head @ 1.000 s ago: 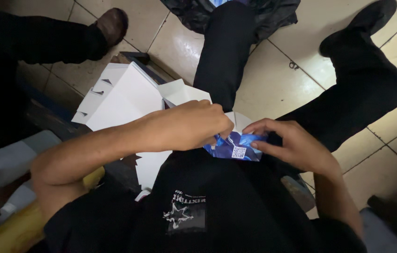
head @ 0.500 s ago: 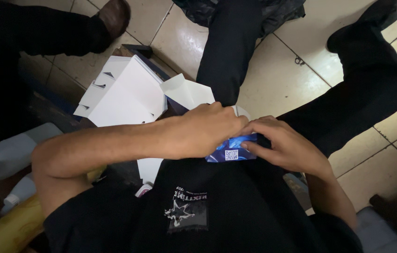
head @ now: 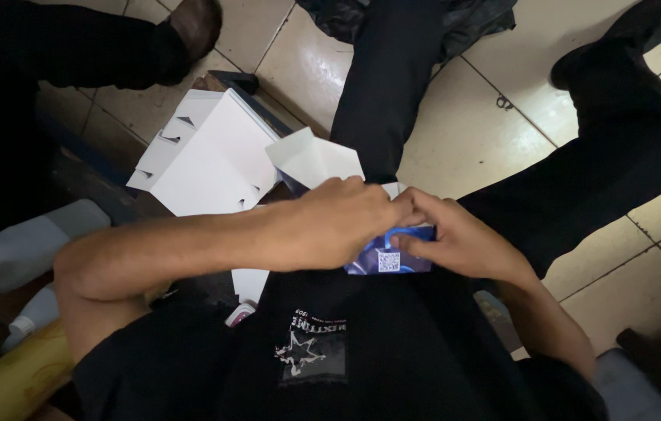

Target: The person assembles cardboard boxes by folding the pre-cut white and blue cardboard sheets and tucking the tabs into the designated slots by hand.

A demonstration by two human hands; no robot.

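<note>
Grip: I see both hands closed together on a small blue packet [head: 389,256], held just above the lap against the black shirt.
Left hand: my left hand [head: 338,222] covers the packet's top-left part, knuckles up, fingers curled down over it; the fingertips are hidden, so I cannot tell exactly how they pinch.
Right hand: my right hand [head: 455,242] presses in from the right side, thumb and fingers folded onto the packet's upper edge, touching the left hand.
Packet: glossy blue, with a small white square label on its lower face; only its lower part shows between the hands.
Just beyond: folded white cardboard boxes [head: 205,156] lie on the floor ahead of the left forearm, a loose white flap [head: 315,160] beside them.
Floor: pale tiled floor [head: 455,132], with my two dark-trousered legs stretched across it.
Left edge: a grey plastic bottle [head: 26,245] lies near the elbow.
</note>
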